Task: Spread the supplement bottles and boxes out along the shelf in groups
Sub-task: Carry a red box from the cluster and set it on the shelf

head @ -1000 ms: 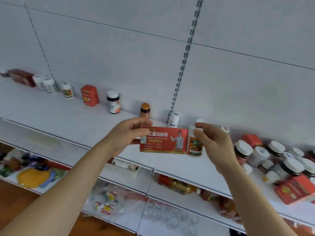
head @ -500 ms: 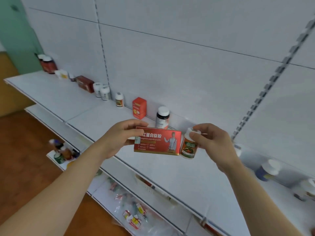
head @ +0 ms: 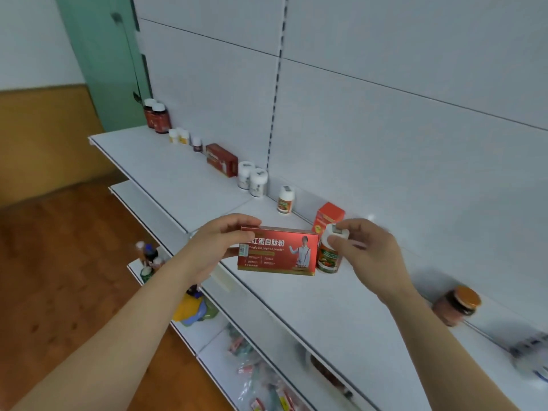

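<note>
I see my left hand [head: 221, 243] holding a flat red box [head: 277, 251] by its left end, thumb on top and fingers curled behind, so that grip is closed around the box with its printed face toward the camera. My right hand [head: 366, 252] pinches a small white-capped bottle [head: 328, 253] near its cap between thumb and fingers; the bottle hangs upright, touching the box's right edge. Both are held in the air above the front part of the white shelf [head: 184, 185], not resting on it. Along the back of the shelf other goods stand in small groups, well apart from one another: two dark red bottles [head: 157, 117] at the far left end, then small pale bottles [head: 178, 135], a long dark red carton [head: 221, 159], a pair of white jars [head: 252, 178], a single small labelled bottle [head: 285, 200], and an orange-red box [head: 327, 216] just behind the bottle I hold. Farther right, an orange-lidded jar [head: 456, 305] sits near the back wall, blurred. Lower shelves [head: 204, 333] carry mixed packets too blurred to name.
</note>
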{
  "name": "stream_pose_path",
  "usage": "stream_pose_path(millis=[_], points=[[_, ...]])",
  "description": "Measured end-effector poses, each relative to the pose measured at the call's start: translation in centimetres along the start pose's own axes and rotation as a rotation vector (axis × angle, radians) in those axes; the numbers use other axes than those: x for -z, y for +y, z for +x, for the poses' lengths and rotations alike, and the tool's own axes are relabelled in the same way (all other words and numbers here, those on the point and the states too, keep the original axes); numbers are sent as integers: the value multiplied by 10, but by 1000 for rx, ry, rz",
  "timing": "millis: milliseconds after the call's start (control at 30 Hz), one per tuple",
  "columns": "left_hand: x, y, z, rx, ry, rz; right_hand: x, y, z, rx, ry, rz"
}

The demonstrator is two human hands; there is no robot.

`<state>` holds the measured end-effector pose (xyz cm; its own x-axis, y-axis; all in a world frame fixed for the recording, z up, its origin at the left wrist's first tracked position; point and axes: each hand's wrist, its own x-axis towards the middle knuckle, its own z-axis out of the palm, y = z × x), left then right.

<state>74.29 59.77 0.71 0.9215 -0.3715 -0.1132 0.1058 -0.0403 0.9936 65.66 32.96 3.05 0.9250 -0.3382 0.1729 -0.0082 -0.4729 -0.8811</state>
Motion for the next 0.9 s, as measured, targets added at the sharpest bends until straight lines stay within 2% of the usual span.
stream_pose_path(millis=[167,333,633,900], points=[[80,-1,33,5,-42,-8,-71,-28,24,-15,101,-167],[124,-2,66,21,-87,-5,-116,-27,58,21,126,-395],[140,1,144,-3,-206,67,-142,0,134,5,126,-762],[136,4,208,-7,-289,50,-159,29,176,-95,130,-879]])
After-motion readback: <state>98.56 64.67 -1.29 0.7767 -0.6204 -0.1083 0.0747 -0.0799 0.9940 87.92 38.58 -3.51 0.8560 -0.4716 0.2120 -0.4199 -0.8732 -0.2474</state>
